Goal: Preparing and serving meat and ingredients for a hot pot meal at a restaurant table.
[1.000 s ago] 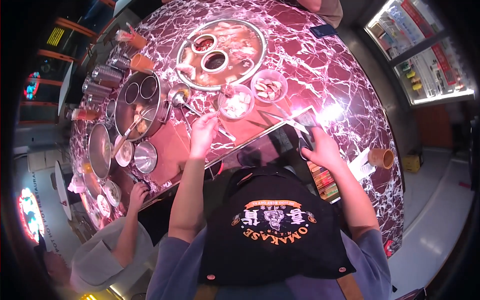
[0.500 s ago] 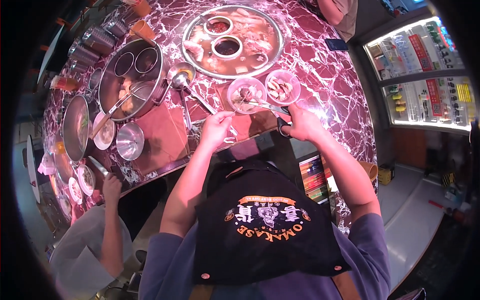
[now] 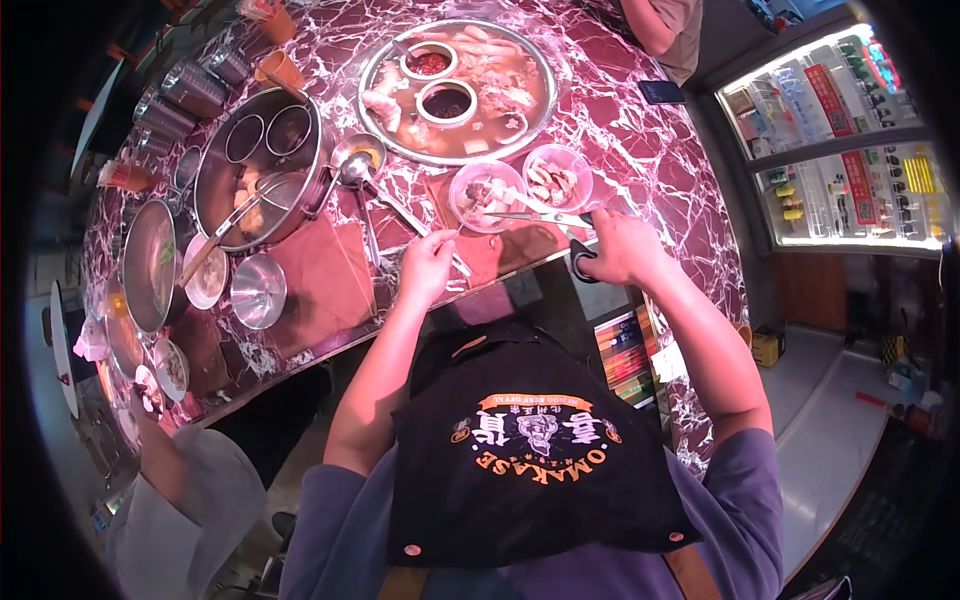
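Observation:
My right hand (image 3: 625, 247) grips scissors (image 3: 572, 219) by the dark handles, the blades spread and pointing left over the near edge of a clear round bowl (image 3: 455, 188). Pieces of cut meat (image 3: 487, 194) lie in that bowl. Touching it on the right is a second clear bowl (image 3: 588, 180), which holds pale sliced pieces (image 3: 550, 183). My left hand (image 3: 428, 264) is closed in a pinch just left of the scissor tips. What its fingers hold, if anything, is too small to make out.
Beyond the bowls sits a big round pan (image 3: 455, 160) of broth and meat with two sauce cups. Ladles (image 3: 356, 168) and tongs (image 3: 400, 215) lie left, near a deep pot (image 3: 322, 150) with a strainer (image 3: 283, 190). A metal bowl (image 3: 258, 292) stands nearer. A co-worker's arm (image 3: 165, 460) is at lower left.
The scissors have swung flatter and their blades are further apart. My right hand has moved slightly right. The co-worker's hand has shifted left toward the small bowls. The whole view has shifted slightly.

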{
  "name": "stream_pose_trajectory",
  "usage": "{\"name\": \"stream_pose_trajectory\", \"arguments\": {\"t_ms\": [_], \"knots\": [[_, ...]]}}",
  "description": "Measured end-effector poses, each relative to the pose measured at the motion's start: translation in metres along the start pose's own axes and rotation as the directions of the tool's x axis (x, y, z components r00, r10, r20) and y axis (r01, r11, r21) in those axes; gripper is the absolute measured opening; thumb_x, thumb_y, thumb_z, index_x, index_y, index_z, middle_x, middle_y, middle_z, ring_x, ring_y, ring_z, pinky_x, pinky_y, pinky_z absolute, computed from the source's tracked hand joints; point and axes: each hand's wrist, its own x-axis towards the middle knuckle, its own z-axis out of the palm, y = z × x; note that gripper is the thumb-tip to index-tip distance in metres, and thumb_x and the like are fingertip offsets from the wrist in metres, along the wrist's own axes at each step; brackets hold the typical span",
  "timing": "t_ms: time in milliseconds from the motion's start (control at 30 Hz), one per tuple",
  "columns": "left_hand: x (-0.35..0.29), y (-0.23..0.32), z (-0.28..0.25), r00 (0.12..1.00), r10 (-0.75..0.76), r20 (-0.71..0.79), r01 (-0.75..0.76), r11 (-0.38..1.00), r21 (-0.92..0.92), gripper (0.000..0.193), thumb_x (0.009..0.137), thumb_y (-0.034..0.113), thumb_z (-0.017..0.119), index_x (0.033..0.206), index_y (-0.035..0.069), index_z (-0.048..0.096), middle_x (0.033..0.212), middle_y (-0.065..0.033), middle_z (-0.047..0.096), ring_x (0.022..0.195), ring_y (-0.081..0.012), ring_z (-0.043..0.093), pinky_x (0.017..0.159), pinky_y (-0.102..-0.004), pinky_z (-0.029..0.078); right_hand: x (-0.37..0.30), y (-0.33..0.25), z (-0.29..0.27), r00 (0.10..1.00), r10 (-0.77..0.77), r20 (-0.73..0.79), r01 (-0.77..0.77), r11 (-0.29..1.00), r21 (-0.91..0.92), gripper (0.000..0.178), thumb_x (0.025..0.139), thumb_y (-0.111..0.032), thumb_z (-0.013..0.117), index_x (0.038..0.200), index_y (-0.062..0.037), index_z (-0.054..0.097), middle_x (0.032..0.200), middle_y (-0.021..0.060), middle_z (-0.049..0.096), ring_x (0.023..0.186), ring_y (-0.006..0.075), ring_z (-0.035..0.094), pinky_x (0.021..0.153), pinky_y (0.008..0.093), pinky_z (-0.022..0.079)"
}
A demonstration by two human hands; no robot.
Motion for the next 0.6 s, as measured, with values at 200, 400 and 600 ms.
{"name": "stream_pose_trajectory", "arguments": {"t_ms": [200,400,600], "knots": [[-0.003,-0.002,0.011,0.998,0.053,-0.034,-0.047,0.986,0.159,0.025,0.092,0.018,0.060,0.111,0.006,0.069,0.096,-0.0161,0.072,0.086,-0.0256,0.071,0.075,-0.0344,0.053,0.033,-0.021,-0.006,0.991,0.027,0.130,-0.019,0.998,-0.057,0.056,0.077,-0.036,0.066,0.115,0.0033,0.055,0.105,0.0191,0.068,0.102,0.0335,0.067,0.088,0.0437,0.053],[0.001,-0.014,0.014,1.000,0.014,-0.021,-0.010,0.986,0.168,0.025,0.092,0.017,0.060,0.111,0.004,0.069,0.098,-0.0161,0.072,0.088,-0.0236,0.070,0.079,-0.0333,0.053,0.029,-0.005,0.005,0.996,-0.028,0.085,0.040,0.990,-0.138,0.028,0.079,-0.021,0.066,0.101,-0.0033,0.064,0.092,0.0184,0.070,0.089,0.0336,0.069,0.078,0.0441,0.055],[0.001,-0.012,0.006,0.977,-0.191,0.091,0.207,0.952,-0.224,0.025,0.095,0.012,0.057,0.115,-0.001,0.065,0.073,-0.0039,0.063,0.058,-0.0093,0.056,0.051,-0.0248,0.044,0.005,0.014,0.011,0.993,0.076,0.086,-0.074,0.997,-0.031,0.043,0.080,-0.027,0.065,0.113,-0.0015,0.057,0.098,0.0194,0.069,0.095,0.0337,0.068,0.084,0.0444,0.054]]}}
